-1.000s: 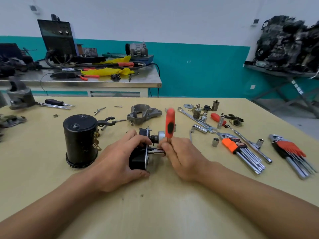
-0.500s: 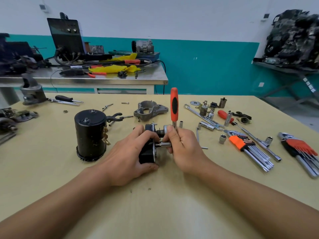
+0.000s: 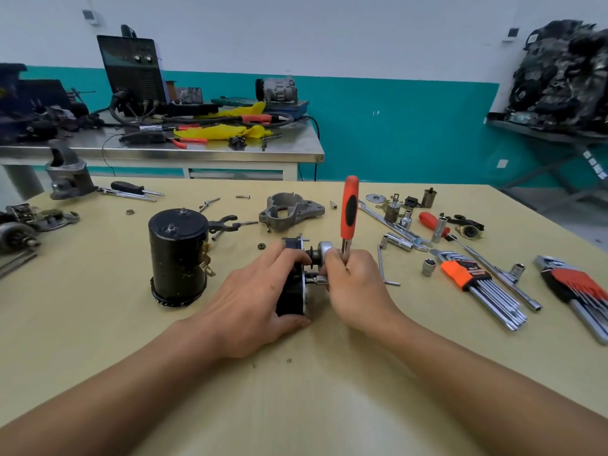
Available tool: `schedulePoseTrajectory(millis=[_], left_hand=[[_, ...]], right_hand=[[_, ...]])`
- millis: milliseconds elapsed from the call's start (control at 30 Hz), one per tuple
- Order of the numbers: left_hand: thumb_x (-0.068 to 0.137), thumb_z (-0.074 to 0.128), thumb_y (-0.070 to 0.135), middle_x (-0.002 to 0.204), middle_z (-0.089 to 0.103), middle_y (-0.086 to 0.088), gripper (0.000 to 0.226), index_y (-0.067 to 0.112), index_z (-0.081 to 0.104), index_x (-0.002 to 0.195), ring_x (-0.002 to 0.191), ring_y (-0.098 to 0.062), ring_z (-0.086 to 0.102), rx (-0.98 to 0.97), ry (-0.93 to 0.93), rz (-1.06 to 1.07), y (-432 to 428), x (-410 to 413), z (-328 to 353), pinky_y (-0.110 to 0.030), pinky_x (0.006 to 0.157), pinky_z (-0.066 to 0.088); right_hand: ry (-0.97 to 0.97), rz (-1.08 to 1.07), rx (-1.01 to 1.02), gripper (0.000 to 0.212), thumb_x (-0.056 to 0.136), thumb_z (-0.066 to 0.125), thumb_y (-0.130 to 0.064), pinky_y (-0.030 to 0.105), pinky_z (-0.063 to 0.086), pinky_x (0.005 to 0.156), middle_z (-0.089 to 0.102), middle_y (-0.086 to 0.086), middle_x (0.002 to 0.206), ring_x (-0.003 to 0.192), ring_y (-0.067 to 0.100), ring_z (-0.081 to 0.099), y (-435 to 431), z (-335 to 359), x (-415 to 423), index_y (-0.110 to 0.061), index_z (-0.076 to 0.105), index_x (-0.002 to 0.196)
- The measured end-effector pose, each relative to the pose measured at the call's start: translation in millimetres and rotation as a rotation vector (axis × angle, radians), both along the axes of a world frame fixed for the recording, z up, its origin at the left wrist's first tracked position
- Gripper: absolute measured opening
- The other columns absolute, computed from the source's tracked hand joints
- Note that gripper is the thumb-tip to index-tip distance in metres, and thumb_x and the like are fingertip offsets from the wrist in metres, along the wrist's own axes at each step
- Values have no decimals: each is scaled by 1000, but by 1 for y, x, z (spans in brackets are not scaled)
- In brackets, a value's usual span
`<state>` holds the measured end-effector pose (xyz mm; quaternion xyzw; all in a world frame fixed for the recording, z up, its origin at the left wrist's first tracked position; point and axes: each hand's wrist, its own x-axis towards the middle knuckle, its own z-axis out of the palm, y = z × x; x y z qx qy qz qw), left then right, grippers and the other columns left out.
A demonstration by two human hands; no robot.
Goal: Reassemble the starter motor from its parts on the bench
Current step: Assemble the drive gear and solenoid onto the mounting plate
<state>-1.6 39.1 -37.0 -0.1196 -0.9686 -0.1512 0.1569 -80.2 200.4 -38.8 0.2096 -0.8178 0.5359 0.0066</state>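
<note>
The wall (image 3: 362,34) is white above, with a teal band (image 3: 411,126) below. Before it stands a stainless steel table (image 3: 197,157). A pale yellow workbench (image 3: 98,307) fills the foreground. At the right, a metal rack (image 3: 539,134) carries dark engine parts (image 3: 566,70) over grey floor (image 3: 566,205). The light is even.

The left hand (image 3: 260,301) grips a black motor part (image 3: 291,292) on the table (image 3: 98,324). The right hand (image 3: 358,291) holds an orange-handled ratchet (image 3: 349,209), handle upright, at its end. A black cylindrical housing (image 3: 177,255) stands just left.
</note>
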Motion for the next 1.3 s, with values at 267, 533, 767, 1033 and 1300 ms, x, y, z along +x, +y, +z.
schedulePoseTrajectory(millis=[267,533,767,1033,1300], left_hand=[[78,76,55,102,20,22,72,39,31,132,85,-6,40,-49,4,35,7,0,-2,-13,57,27],[78,71,59,106,23,21,67,40,34,131,87,-8,44,-51,26,70,11,-1,-3,-22,64,33],[70,56,75,115,33,20,80,45,23,136,105,-8,50,-18,64,210,23,-4,-7,-24,67,36],[69,59,54,119,45,21,81,45,20,140,105,-7,50,106,91,282,26,-5,-8,-25,71,39],[79,76,31,100,55,23,60,45,44,128,85,-3,60,589,97,260,14,2,-7,-22,70,50]], right_hand=[[-173,-163,59,25,102,41,-26,20,32,38,51,-3,63,49,10,46,-5,4,-7,-12,58,90],[-39,-109,80,48,101,46,-36,30,37,50,51,-3,51,44,12,45,17,13,-8,-12,56,62],[168,-351,320,62,99,49,-46,42,49,49,46,-1,38,41,25,51,86,23,-51,-8,51,50],[153,-410,654,43,95,52,-42,32,46,54,58,9,71,64,25,58,91,2,-55,-12,56,64],[98,-426,838,33,95,53,-46,33,47,63,53,-1,79,82,24,57,93,-2,-49,-20,53,74]])
